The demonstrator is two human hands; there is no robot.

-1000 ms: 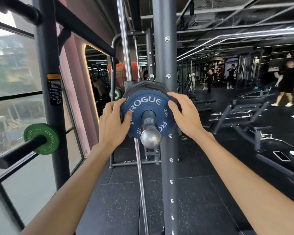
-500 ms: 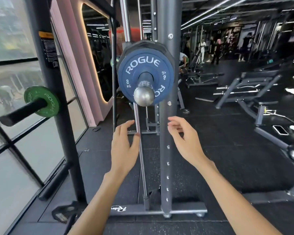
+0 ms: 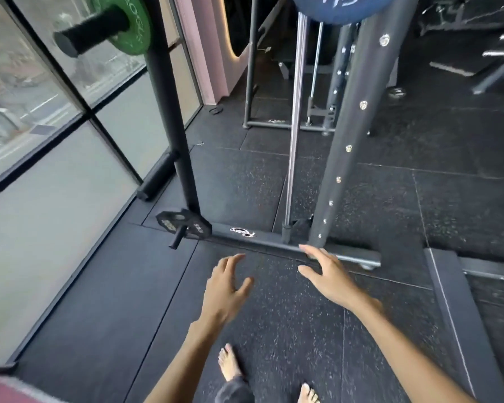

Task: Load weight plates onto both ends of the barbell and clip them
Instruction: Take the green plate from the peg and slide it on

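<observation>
Only the bottom edge of the blue weight plate [image 3: 333, 8] shows at the top of the view, on the barbell end above the rack. My left hand [image 3: 226, 289] and my right hand [image 3: 328, 276] hang low over the black floor, both empty with fingers spread, near the rack's base bar [image 3: 274, 241]. A small black plate [image 3: 184, 222] sits on a short peg at the foot of the left post. A green plate [image 3: 131, 21] rests on a black storage peg at upper left. No clip can be made out.
The grey rack upright [image 3: 349, 146] and a chrome guide rod [image 3: 293, 135] rise just beyond my hands. A glass window wall [image 3: 41, 126] runs along the left. My bare feet [image 3: 230, 365] stand on the rubber floor. Bench frames lie at far right.
Both hands let go of the blue plate on the barbell and dropped toward the floor. My view tilted sharply down, so the plate slid to the top edge.
</observation>
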